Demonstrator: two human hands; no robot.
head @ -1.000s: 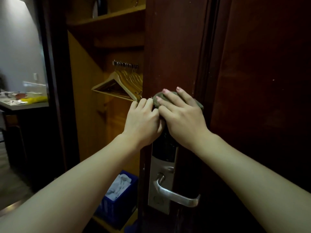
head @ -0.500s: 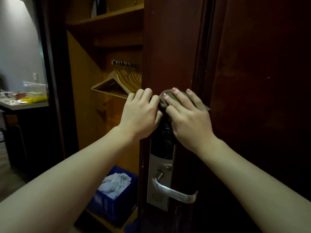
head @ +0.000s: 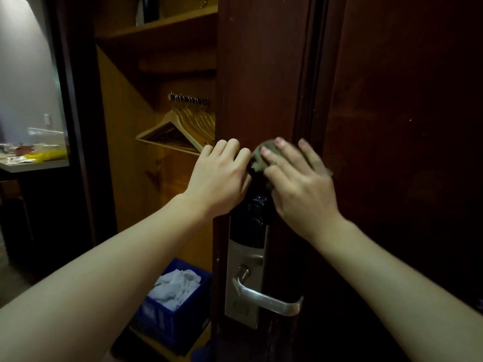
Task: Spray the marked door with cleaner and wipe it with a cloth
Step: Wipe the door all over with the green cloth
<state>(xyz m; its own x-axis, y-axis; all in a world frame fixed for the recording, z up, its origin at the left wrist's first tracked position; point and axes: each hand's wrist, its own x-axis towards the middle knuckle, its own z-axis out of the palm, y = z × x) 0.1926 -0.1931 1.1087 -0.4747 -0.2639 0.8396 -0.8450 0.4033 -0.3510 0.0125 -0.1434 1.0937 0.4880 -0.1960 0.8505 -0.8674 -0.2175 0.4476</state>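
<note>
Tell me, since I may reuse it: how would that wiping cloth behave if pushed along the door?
The cloth looks soft and floppy: it is bunched under the right hand. It probably weighs little, and would likely slide with flat fingers pressing it against the door, dropping if released.

The door (head: 261, 74) is dark reddish-brown, the cloth (head: 261, 155) grey-green, the handle (head: 266, 299) silver, and the crate (head: 167, 320) blue.

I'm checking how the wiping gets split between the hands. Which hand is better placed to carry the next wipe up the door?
The right hand, probably. It presses the cloth flat on the door just above the lock. The left hand grips the door's edge, steadying it, and holds no cloth.
</note>
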